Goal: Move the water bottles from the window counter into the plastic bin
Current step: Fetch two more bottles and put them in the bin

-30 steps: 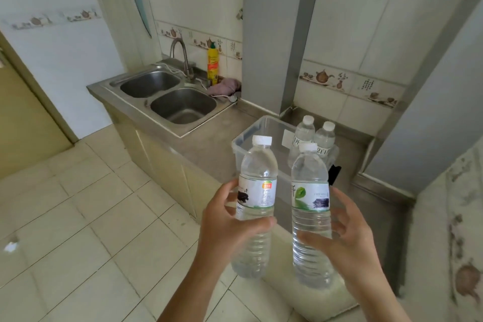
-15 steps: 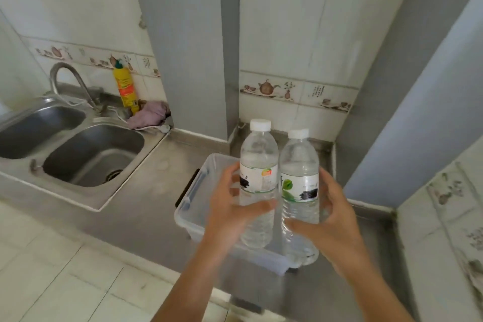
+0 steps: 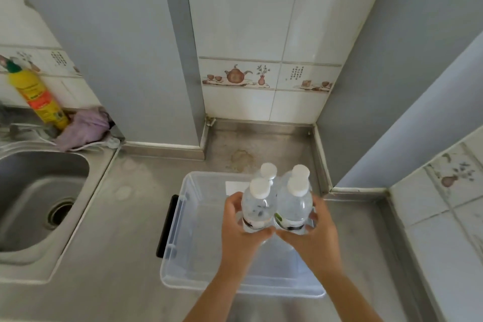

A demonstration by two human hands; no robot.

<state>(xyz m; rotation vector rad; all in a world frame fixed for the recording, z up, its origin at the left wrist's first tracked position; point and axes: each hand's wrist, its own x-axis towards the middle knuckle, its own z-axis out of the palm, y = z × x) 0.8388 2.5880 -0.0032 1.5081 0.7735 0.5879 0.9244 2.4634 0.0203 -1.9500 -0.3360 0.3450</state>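
Water bottles sit in a tight cluster of four inside the far right part of the clear plastic bin (image 3: 180, 222), all upright with white caps. In the head view, the left hand (image 3: 241, 232) wraps its fingers and thumb round the left front bottle (image 3: 257, 204), whose label carries a dark band. The right hand (image 3: 317, 232) grips the right front bottle (image 3: 294, 202) the same way, at a label with a green mark. The two thumbs nearly meet in front of the bottles, and the two held bottles touch side by side. Whether their bases rest on the bin floor cannot be told, as the hands cover them. Just behind them, against the bin's far wall, stand the left rear bottle (image 3: 268, 170) and the right rear bottle (image 3: 300, 172), of which mostly caps show.

The bin rests on a steel counter (image 3: 125, 217), with a black latch (image 3: 166, 225) on its left side. Well to the left of the bin lies a steel sink (image 3: 34, 201). Beyond the sink, against the tiled wall, a yellow squeeze bottle (image 3: 39, 99) leans, with a purple cloth (image 3: 83, 128) just beside it.
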